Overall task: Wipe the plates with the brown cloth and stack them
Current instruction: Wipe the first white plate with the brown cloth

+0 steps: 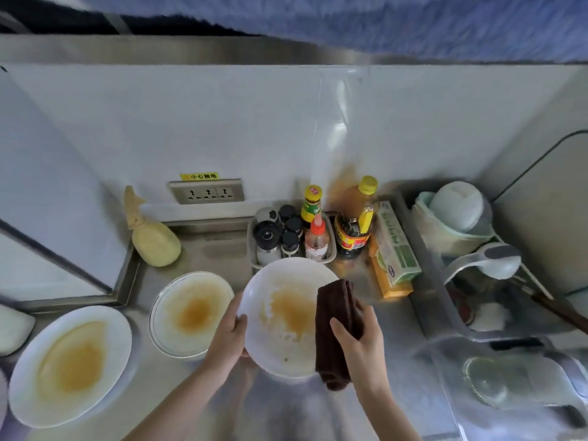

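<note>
My left hand grips the left rim of a white plate smeared with brown sauce, holding it tilted above the steel counter. My right hand holds a folded brown cloth against the plate's right edge. Two more stained dishes lie on the counter to the left: a glass plate and a large white plate.
A tray of seasoning bottles, an oil bottle and boxes stand behind the plate. A dish rack with bowls and a ladle fills the right side. A yellow spray bottle stands at the back left under the wall socket.
</note>
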`<state>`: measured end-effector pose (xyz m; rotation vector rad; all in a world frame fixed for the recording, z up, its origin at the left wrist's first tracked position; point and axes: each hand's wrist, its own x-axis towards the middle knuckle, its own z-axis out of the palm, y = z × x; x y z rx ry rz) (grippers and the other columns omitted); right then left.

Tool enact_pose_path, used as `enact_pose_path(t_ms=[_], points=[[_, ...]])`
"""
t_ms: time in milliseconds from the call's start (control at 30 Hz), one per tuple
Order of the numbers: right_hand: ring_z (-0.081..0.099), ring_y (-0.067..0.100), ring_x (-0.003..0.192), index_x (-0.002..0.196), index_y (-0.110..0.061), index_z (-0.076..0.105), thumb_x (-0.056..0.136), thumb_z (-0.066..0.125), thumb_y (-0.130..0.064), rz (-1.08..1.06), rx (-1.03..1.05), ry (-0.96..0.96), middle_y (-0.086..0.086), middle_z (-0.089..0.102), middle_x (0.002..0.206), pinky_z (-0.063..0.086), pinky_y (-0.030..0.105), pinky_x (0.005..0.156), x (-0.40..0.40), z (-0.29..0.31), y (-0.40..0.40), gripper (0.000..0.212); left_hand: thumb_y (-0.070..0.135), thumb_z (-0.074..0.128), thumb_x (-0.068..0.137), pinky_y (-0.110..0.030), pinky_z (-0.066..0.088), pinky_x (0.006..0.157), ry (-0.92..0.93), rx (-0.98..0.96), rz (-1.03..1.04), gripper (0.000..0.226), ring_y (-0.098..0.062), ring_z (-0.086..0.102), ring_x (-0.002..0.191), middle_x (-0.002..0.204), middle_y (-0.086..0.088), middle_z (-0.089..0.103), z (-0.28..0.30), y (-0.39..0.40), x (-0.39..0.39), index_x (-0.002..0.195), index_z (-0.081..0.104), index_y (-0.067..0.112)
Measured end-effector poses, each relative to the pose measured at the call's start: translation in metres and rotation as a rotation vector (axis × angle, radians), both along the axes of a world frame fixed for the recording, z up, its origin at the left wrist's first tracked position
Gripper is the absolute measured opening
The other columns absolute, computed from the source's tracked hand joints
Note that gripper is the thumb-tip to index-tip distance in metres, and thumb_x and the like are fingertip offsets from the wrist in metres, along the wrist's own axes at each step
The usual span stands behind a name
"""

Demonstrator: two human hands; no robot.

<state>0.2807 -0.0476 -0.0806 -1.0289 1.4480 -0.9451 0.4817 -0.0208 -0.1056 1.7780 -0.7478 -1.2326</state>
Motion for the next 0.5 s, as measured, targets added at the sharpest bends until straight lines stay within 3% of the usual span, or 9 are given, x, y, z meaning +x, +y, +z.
enact_pose_path(t_ms=[67,133,233,300,367,400,500], points=[[0.064,0.015,0.090,0.111,-0.033,0.057,0.085,0.061,-0.007,0.074,-0.164,0.275,-0.011,0.068,0.095,0.055,0.033,0.075,0.008,0.009,0.004,0.037,0.011,0.033,0.100,-0.051,0.051,0.091,-0.051,-0.094,-0.043,0.048,-0.018,0.057,0.111,0.112,0.011,0.060,0.019,-0.002,0.004,0.107,0.044,0.057],[0.061,0.013,0.083,0.116,-0.030,0.060,0.081,0.060,-0.006,0.109,-0.468,0.621,-0.011,0.068,0.095,0.054,0.031,0.056,0.021,0.019,0.009,0.042,0.018,0.036,0.101,-0.048,0.049,0.095,-0.068,-0.188,-0.090,0.045,-0.015,0.056,0.116,0.117,0.013,0.061,0.035,-0.006,0.005,0.113,0.043,0.060],[0.049,0.012,0.084,0.116,-0.024,0.058,0.061,0.070,-0.008,0.191,-0.812,0.860,-0.012,0.069,0.106,0.044,0.026,0.037,0.051,0.026,0.018,0.058,0.018,0.037,0.101,-0.036,0.049,0.094,-0.082,-0.328,-0.073,0.036,0.000,0.060,0.103,0.107,0.022,0.065,0.053,-0.013,0.005,0.128,0.045,0.040],[0.050,0.018,0.095,0.118,-0.023,0.061,0.068,0.073,-0.019,0.223,-0.896,0.925,-0.007,0.066,0.117,0.054,0.030,0.052,0.073,0.025,0.027,0.052,0.015,0.034,0.101,-0.020,0.047,0.088,-0.099,-0.375,-0.029,0.035,0.014,0.059,0.092,0.098,0.025,0.066,0.066,-0.016,0.006,0.129,0.044,0.033],[0.054,0.032,0.108,0.123,-0.028,0.062,0.081,0.055,-0.040,0.287,-0.895,1.024,0.002,0.061,0.128,0.054,0.048,0.079,0.090,0.023,0.035,0.044,0.017,0.032,0.101,0.001,0.036,0.083,-0.146,-0.404,-0.019,0.035,0.032,0.046,0.093,0.108,0.036,0.051,0.080,-0.017,0.011,0.130,0.039,0.036],[0.058,0.037,0.106,0.125,-0.032,0.060,0.084,0.049,-0.046,0.322,-0.882,1.050,0.004,0.058,0.132,0.052,0.052,0.080,0.094,0.022,0.037,0.045,0.018,0.031,0.102,0.007,0.030,0.080,-0.175,-0.418,-0.024,0.035,0.037,0.039,0.096,0.113,0.038,0.044,0.085,-0.018,0.016,0.131,0.037,0.037],[0.062,0.032,0.081,0.127,-0.036,0.056,0.088,0.049,-0.046,0.408,-0.951,1.044,0.005,0.059,0.131,0.054,0.038,0.061,0.090,0.021,0.030,0.040,0.016,0.029,0.102,0.011,0.022,0.084,-0.267,-0.440,-0.034,0.036,0.033,0.036,0.105,0.123,0.034,0.041,0.095,-0.023,0.036,0.132,0.036,0.035]])
